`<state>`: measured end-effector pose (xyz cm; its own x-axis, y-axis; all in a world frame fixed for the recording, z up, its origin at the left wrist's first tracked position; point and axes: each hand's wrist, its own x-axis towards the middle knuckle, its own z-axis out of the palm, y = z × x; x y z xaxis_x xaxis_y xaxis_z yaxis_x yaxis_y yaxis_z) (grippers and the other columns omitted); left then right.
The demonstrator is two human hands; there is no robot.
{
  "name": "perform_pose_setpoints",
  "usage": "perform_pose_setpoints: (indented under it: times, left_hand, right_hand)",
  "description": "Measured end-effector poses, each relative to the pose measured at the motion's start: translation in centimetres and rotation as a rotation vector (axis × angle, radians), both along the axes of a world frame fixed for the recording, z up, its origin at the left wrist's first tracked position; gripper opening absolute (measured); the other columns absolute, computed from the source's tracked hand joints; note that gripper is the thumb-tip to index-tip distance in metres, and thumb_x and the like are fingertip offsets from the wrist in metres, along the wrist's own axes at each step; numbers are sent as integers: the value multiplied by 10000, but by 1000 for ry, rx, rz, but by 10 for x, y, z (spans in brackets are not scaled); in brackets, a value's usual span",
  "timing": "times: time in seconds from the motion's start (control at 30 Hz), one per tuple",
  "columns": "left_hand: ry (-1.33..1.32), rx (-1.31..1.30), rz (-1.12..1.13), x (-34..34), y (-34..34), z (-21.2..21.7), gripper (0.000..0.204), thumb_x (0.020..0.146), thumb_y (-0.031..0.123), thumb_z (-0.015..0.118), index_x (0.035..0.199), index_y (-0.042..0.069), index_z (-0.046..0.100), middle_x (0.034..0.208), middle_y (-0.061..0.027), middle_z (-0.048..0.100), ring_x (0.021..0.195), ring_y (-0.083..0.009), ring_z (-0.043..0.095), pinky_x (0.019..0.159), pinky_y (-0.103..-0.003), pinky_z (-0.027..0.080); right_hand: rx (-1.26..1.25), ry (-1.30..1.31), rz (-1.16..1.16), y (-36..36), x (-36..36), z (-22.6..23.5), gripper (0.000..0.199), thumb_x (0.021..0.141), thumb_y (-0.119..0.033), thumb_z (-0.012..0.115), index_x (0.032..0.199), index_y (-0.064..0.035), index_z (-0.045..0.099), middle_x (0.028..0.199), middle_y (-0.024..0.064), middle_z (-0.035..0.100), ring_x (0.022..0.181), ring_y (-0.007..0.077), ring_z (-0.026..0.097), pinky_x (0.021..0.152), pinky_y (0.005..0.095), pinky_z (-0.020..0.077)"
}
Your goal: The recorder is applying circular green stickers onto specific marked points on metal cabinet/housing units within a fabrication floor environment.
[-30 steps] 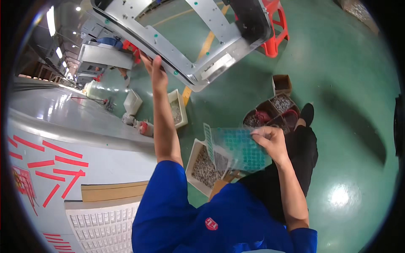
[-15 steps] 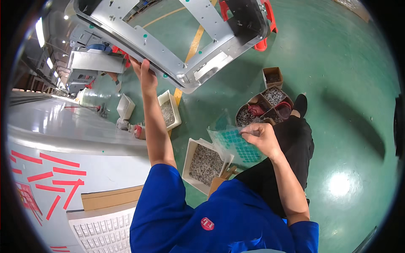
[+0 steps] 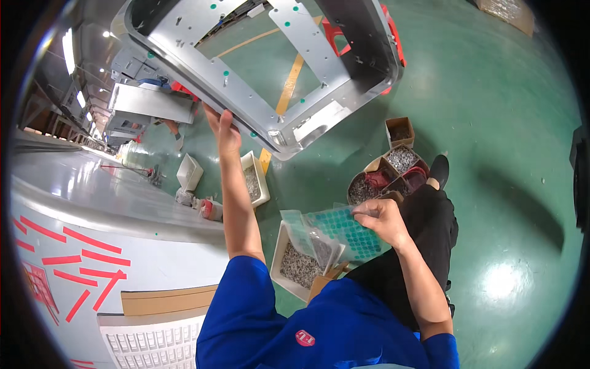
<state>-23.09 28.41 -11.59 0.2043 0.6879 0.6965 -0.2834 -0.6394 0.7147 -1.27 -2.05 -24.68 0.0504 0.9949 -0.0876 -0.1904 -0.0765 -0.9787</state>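
The left hand [image 3: 225,134] grasps the near-left edge of the metal frame [image 3: 310,48] ahead; the right hand [image 3: 382,220], farther back, pinches the green-dot sticker sheet [image 3: 345,232], extending leftward, apart from the frame

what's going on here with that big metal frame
A person in a blue shirt has their left hand against the side of a large metal frame, which has green dots on it. Their right hand pinches a clear sheet covered in similar dots. The sheet partly hides a white tub of small parts.
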Motion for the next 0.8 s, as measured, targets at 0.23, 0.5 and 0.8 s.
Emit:
perform_pose_setpoints:
  times: [0.23,0.5,0.8]
  left_hand:
    - [10,-52,-4,10,-10,3,1109,616,489,813,1430,37,211,1361,-87,352,1275,-223,343,1058,-366,279]
    - [15,-26,28,32,-39,6,1098,634,476,782,1442,32,186,1420,-106,292,1311,-245,311,1078,-386,249]
    - [48,34,69,89,-109,19,1104,665,389,768,1471,65,86,1373,-138,312,1211,-243,389,977,-368,331]
  right_hand:
    - [27,23,-42,-1,-3,-2,139,771,-30,641,879,46,683,740,33,668,675,45,578,618,214,477]
    - [55,-35,-36,-2,-3,-1,145,771,-30,653,888,50,684,750,45,673,678,54,588,623,217,483]
    - [110,-101,-51,-3,-2,-13,189,758,-34,663,931,42,681,770,87,685,697,93,621,660,253,505]
